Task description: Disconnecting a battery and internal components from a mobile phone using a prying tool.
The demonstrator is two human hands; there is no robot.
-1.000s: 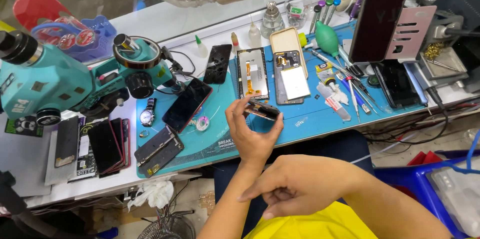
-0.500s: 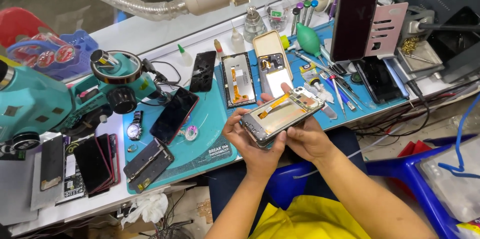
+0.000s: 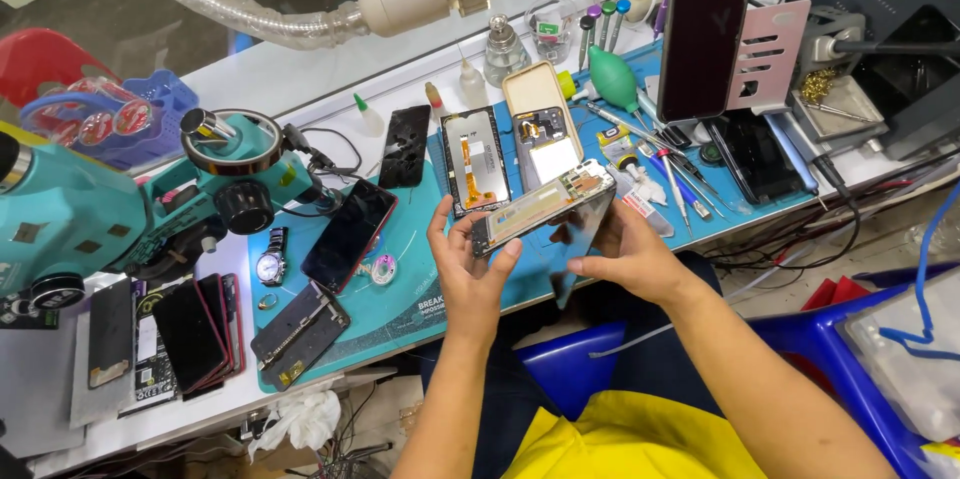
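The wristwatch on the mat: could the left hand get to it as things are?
Probably not right away. The left hand is busy gripping the opened phone together with the right hand. The wristwatch lies uncovered on the mat, so a freed hand would likely find the way open.

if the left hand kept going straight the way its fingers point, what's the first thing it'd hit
Probably the display panel with the orange flex cable, lying on the blue mat just beyond the left hand and the opened phone it holds. Depth is hard to judge from above.
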